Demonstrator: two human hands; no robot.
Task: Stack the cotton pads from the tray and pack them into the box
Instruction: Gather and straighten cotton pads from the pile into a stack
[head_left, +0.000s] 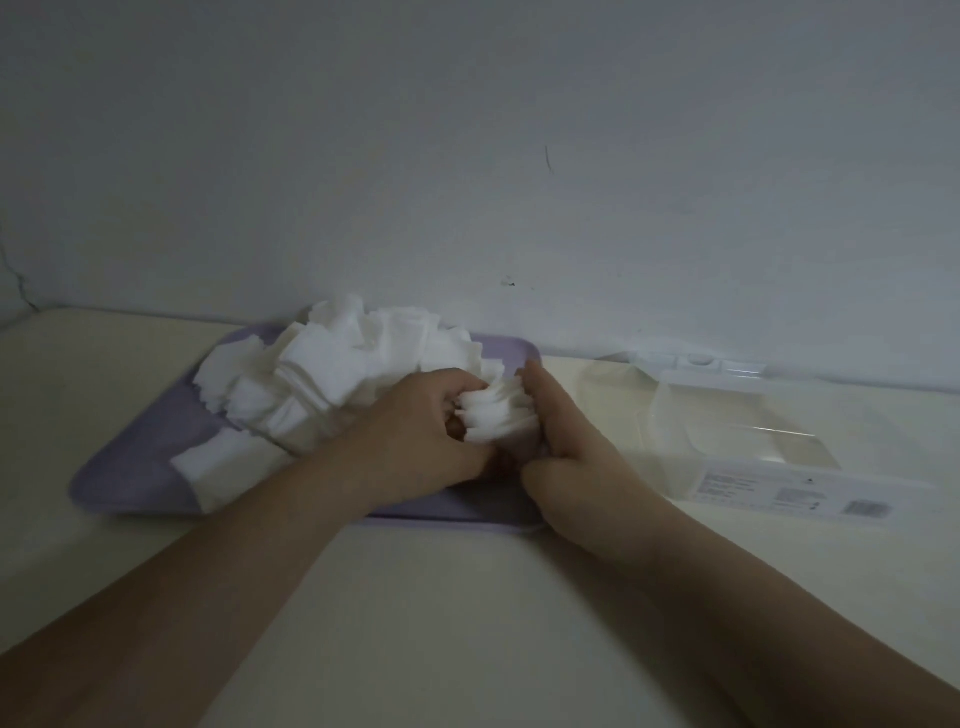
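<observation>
Now | left hand (431, 434) and right hand (563, 436) both clamped on pad stack (496, 415) | stack between grips, over tray (130, 480)

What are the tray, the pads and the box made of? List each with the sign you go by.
Tray: likely plastic, matte lavender; smooth moulded surface, rounded corners, raised rim.
Cotton pads: soft white fibre, probably cotton; matte, with ragged edges, and the sheets bend in the pile.
Box: clear rigid plastic, glossy; the table shows through its walls, and a printed label sits on it.
</observation>
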